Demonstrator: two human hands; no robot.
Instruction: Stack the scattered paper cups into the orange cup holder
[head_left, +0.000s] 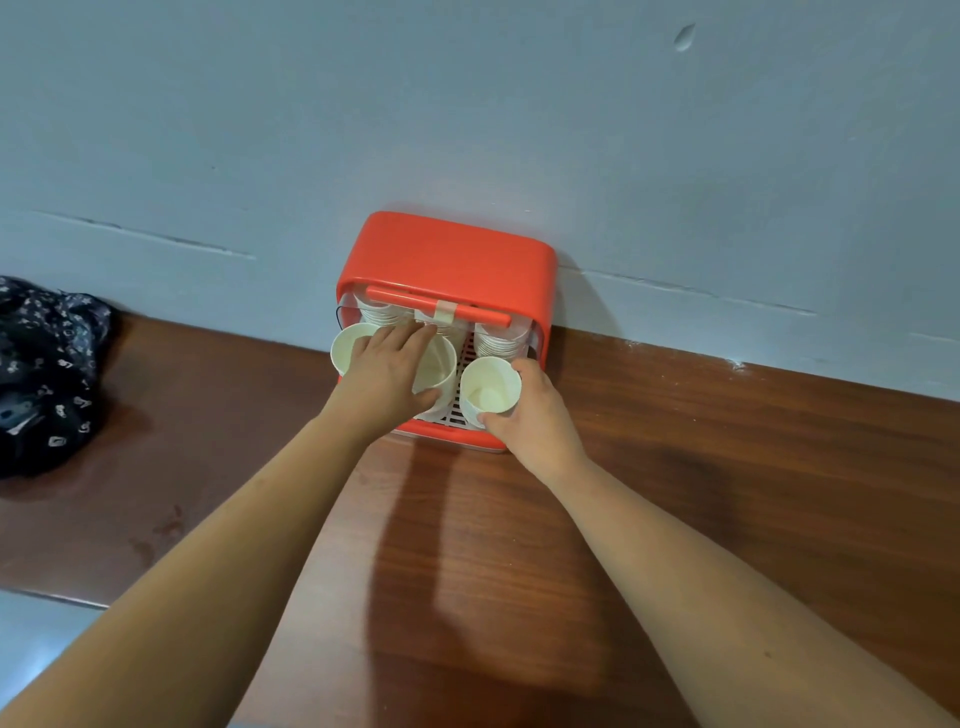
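An orange cup holder (447, 254) stands on the wooden table against the pale wall, its open front facing me. Stacks of white paper cups (498, 340) fill its back row. My left hand (384, 374) reaches into the holder and grips the middle paper cup (435, 366) at its rim, thumb on the near side. A third paper cup (349, 347) sits just left of that hand. My right hand (535, 410) holds the right paper cup (491, 387) by its side, over the white slatted floor (457, 410) of the holder.
The brown wooden table (701, 467) spreads to both sides of the holder. A dark patterned cloth bag (41, 374) lies at the far left by the wall. The table's left edge (47, 595) runs near the lower left corner.
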